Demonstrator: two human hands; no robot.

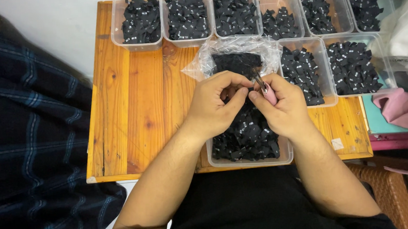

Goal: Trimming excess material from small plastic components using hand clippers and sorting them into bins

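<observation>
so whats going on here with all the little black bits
A person sits at a small wooden table lined with clear plastic tubs of small black fabric labels. The right hand holds a pink-handled snipper, its blades meeting the left hand's fingertips, which seem to pinch a label too small to make out. Below the hands is another tub of labels, and behind them an open plastic bag of more black pieces.

Bright, even overhead light — soft shadows, mild glare on the plastic, sharp throughout, slight edge distortion.

Probably a small garment-label workshop: clear plastic tubs [137,42] of sorted black labels [187,15] crowd a wooden table [136,100].
</observation>
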